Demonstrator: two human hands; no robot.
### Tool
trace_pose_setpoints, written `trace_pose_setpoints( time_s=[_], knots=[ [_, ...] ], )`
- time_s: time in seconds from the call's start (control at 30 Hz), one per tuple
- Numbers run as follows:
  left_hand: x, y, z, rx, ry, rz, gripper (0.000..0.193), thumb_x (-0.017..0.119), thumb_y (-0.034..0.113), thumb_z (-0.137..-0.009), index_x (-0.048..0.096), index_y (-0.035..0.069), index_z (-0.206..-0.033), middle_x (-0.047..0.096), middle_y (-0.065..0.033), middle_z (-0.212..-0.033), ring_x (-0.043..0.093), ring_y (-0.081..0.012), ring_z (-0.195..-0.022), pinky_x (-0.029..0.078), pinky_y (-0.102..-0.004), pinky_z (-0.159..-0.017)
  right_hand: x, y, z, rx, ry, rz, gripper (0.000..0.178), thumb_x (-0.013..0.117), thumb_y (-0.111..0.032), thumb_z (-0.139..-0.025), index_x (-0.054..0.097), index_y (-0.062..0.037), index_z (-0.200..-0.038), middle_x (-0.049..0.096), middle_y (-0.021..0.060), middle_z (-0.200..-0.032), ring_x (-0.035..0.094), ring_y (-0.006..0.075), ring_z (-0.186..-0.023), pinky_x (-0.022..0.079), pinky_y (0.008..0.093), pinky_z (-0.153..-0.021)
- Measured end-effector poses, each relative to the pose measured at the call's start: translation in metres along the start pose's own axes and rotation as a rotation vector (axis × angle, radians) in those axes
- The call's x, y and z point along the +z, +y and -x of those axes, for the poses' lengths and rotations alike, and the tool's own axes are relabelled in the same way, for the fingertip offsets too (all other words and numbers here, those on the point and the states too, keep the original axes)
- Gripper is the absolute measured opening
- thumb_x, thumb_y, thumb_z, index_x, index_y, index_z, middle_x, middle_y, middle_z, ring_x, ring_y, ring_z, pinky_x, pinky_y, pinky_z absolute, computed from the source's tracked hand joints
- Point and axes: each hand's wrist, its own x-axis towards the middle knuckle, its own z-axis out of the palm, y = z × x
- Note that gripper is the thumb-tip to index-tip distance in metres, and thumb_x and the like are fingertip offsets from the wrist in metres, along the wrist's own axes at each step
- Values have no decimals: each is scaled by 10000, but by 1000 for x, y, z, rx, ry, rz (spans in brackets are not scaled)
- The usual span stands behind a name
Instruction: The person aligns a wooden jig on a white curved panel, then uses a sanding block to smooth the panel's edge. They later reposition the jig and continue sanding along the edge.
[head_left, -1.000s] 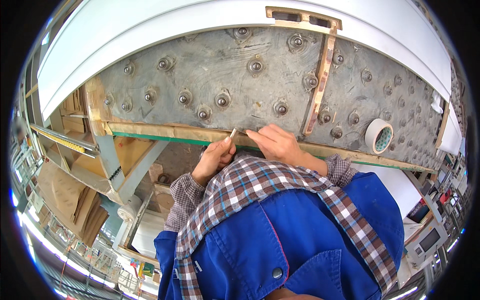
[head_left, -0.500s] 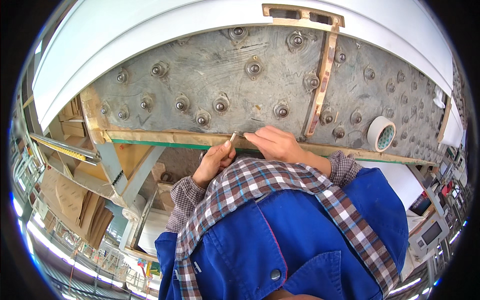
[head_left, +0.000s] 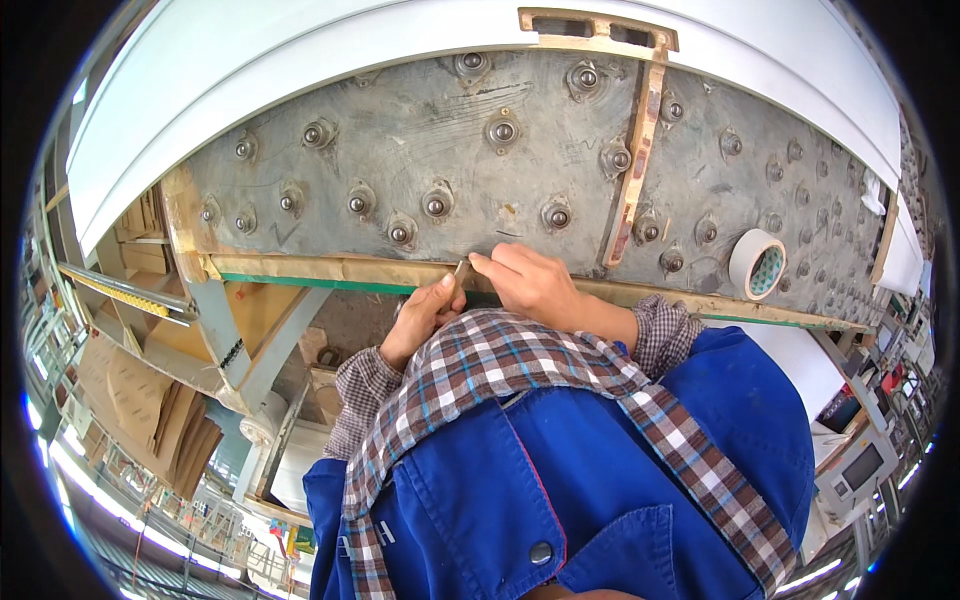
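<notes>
My left hand (head_left: 425, 318) is closed around a small, pale, stick-like piece (head_left: 461, 267) that pokes up past the thumb. Close beside its tip is my right hand (head_left: 525, 284), the fingers curled and the thumb and forefinger pinched together. Whatever that pinch holds, if anything, is too small to make out. Both hands are at the near wooden edge (head_left: 360, 270) of a grey table (head_left: 480, 225) studded with metal ball rollers (head_left: 436, 203).
A roll of white tape (head_left: 757, 264) stands on the table at the right. A T-shaped wooden piece (head_left: 637, 160) lies across the table, touching a large white panel (head_left: 300, 70) along the far side. Cardboard sheets (head_left: 150, 400) lean below left.
My right hand has shifted slightly left, closer to the tip of the pale piece. Less of that piece now shows above my left hand. The whole view has shifted a little.
</notes>
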Motion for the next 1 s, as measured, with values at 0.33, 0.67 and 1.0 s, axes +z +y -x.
trace_pose_setpoints(
  time_s=[0.33,0.67,1.0],
  knots=[
    [12,-13,0,179,199,-36,418,419,392,-939,519,18,-783,322,56,-505,266,-35,-462,212,-197,-427,5,3,-3,11,105,33,256,601,-72,-700,591,-44,-955,506,45,-775,548,202,-749,481,316,-515],
    [15,-13,2,336,236,-260,308,423,323,-948,490,40,-845,400,25,-537,329,-39,-469,269,-205,-421,-2,4,6,48,80,88,220,630,-114,-722,577,-113,-936,491,33,-769,545,201,-700,473,321,-505],
    [17,-16,2,292,488,-821,389,386,370,-936,545,35,-819,570,-119,-583,579,-287,-557,434,-377,-536,-9,2,15,65,-42,6,189,617,-133,-770,549,-70,-935,480,57,-788,575,216,-668,481,334,-498]
  ],
)
